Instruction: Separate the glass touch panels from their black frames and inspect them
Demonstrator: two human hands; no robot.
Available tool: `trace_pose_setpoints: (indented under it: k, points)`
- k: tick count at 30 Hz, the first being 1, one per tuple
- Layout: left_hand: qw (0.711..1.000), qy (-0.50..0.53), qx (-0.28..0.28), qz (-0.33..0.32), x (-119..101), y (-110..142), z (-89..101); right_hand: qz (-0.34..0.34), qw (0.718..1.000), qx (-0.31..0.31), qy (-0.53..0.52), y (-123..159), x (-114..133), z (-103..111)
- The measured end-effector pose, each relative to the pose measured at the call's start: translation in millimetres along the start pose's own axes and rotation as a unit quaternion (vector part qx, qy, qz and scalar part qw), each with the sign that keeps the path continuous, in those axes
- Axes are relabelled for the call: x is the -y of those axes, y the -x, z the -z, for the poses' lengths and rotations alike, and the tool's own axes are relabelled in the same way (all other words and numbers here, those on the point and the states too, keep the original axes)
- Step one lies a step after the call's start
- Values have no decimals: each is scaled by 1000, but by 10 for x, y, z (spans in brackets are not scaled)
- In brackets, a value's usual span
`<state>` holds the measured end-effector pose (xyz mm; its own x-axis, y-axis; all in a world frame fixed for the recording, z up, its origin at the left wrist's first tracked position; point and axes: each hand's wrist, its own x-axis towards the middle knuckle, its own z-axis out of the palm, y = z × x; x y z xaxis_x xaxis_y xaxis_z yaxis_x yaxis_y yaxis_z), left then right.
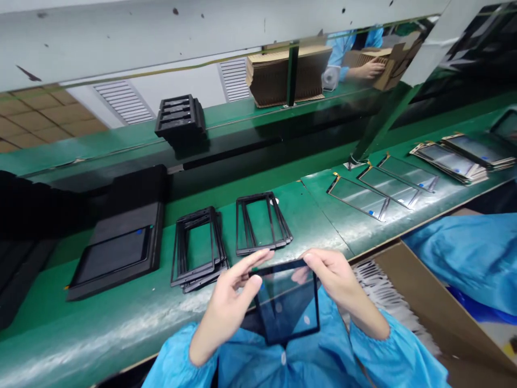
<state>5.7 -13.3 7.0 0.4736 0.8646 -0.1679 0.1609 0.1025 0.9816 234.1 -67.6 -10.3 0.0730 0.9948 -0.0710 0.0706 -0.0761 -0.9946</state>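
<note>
Over my lap, in front of the bench edge, a black-bordered glass touch panel (287,302) is tilted, with a small blue sticker near its upper left corner. My left hand (228,304) is at that corner, its thumb against the side edge and its fingers stretched over the top. Between thumb and fingers of my right hand (337,277) the upper right corner is pinched. Just beyond, on the green bench, lie a stack of thin black frames (197,275) and a smaller overlapping set of black frames (258,249).
A dark screen (111,257) rests on black foam blocks (151,253) at left. Clear glass panels (359,196) lie to the right, with stacked panels (448,159) farther along. A cardboard box (444,318) stands below right. Behind the shelf, a co-worker's hand (368,69) touches cardboard.
</note>
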Motion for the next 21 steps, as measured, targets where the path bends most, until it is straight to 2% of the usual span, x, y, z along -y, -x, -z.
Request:
trace_pose_setpoints:
  k: [3,5,12,15,17,19,21]
  points:
    - [990,-119,81,-16,-81,-29,-4,23,995,57,75,-15,22,-28]
    - [981,-157,115,-13,-109,-48,-21,27,993,76,87,-13,31,-48]
    - [974,-170,150,-13,-149,-62,-24,18,990,94,107,-2,92,-53]
    - [978,-146,151,-10,-87,-44,-49,29,986,100,131,-48,117,-115]
    - [982,-109,153,12,-13,-33,-61,15,987,112,110,-88,108,-141]
    - [989,-61,127,46,65,-24,-49,10,994,74,74,-115,63,-96]
    - [995,-11,71,70,125,-12,-8,45,996,-29,76,-111,-32,38]
